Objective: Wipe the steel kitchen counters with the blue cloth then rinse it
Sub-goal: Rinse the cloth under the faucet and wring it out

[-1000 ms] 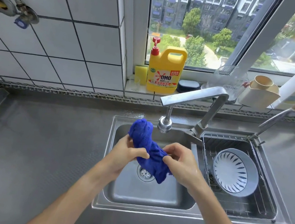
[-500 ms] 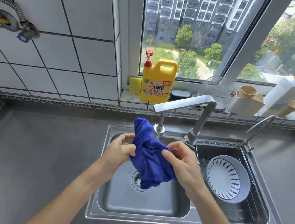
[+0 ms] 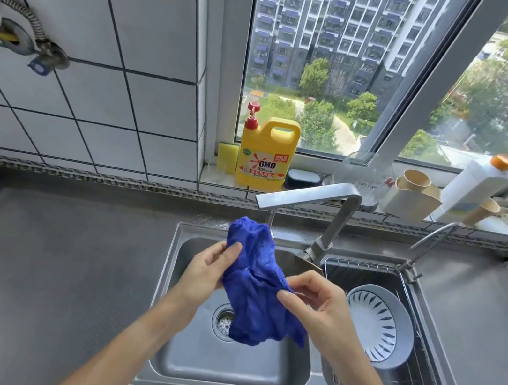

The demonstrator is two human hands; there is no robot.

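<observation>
The work looks to be in its last part, the rinse. The blue cloth (image 3: 258, 289) is held up over the left basin of the sink (image 3: 249, 373), not lying on the bench (image 3: 50, 259), so the wiping of the steel seems finished, though whether every stretch of bench was covered cannot be told from here. No stream of water shows under the tap (image 3: 309, 195), and it is not clear whether the cloth is wet, so the rinse may be either just ahead or just over. What is left, at a guess, is to wet or wring the cloth and put it down.

The cloth hangs bunched between the two hands, its top end rising toward the far side just below the tap spout, its loose bottom end drooping above the drain (image 3: 226, 320). The left hand (image 3: 207, 272) grips the cloth on its left side, thumb laid over the fabric near the top. The right hand (image 3: 316, 303) pinches the right edge lower down between thumb and fingertips, the other fingers loosely curled. Both hands are near the middle of the basin, close together, with only the cloth between them.

To the right, a white slotted bowl (image 3: 378, 327) sits in a wire rack (image 3: 416, 380) in the right basin.
</observation>
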